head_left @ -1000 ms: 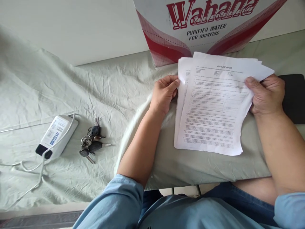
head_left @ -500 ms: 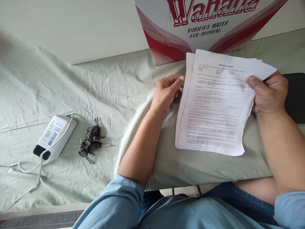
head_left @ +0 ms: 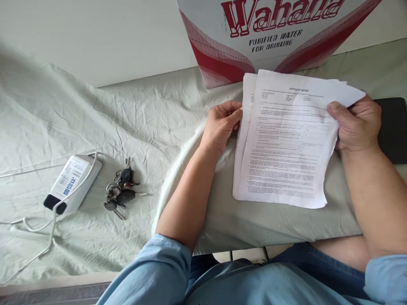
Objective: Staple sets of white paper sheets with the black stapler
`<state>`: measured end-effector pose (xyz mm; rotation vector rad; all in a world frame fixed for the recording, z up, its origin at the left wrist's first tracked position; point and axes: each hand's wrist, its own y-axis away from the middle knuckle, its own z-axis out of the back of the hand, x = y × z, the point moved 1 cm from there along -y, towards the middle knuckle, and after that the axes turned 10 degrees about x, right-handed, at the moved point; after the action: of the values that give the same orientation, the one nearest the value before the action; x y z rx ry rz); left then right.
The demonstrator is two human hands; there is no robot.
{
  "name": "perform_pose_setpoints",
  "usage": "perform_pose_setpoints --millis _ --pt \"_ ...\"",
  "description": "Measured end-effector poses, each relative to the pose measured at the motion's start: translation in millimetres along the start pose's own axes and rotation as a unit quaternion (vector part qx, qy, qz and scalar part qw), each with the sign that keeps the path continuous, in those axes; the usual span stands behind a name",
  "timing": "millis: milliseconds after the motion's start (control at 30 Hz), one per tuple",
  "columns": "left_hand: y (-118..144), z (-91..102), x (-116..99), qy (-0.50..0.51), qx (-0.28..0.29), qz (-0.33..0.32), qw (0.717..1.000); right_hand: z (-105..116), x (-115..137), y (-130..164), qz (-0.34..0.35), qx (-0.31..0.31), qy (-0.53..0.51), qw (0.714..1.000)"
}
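Several printed sheets of paper [head_left: 286, 144] are held up in front of me, slightly fanned, with "OVERLEAF NOTES" at the top of the front one. Their right side is gripped by my right hand [head_left: 359, 123], thumb on the front and fingers behind. My left hand [head_left: 224, 123] is closed at the stack's left edge, its thumb and fingertips meeting the paper. The ends of those fingers are partly hidden by the sheets. Near the top right, one sheet's corner fans out over my right hand.
Behind the papers stands a red and white water carton [head_left: 222, 63]. A bunch of keys [head_left: 122, 190] and a white device [head_left: 73, 182] with a white cable lie on the left of the green cloth [head_left: 152, 118]. A black flat object [head_left: 394, 131] lies at the right.
The sheets have shifted slightly left, and their left edge now meets my left fingertips. My right hand has moved a little left with them, still gripping.
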<state>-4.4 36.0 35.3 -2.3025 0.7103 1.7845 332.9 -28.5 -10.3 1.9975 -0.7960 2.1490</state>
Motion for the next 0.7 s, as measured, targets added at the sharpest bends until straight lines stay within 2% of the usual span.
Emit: perform_pose_setpoints --millis 133,233,300,400,500,700 --pt "-2 3.8 4 -0.028 -0.052 -0.032 0.998 2 -3 -1 0.002 -0.006 0.000 1.000" --pt "-4 9.5 7 -0.020 -0.100 -0.081 0.991 8 -6 -4 0.006 -0.016 -0.010 1.000" --pt "-5 12.0 10 -0.009 -0.112 -0.097 0.989 12 -8 -6 0.013 -0.022 -0.012 1.000" --pt "-5 12.4 12 0.009 -0.103 -0.102 0.989 18 -9 -9 0.021 -0.029 -0.010 0.999" --pt "-5 10.8 14 0.023 -0.070 -0.094 0.993 18 -9 -9 0.024 -0.008 -0.007 1.000" --pt "-2 7.0 12 -0.016 -0.016 -0.017 1.000 15 -8 -7 0.032 -0.003 0.000 0.999"
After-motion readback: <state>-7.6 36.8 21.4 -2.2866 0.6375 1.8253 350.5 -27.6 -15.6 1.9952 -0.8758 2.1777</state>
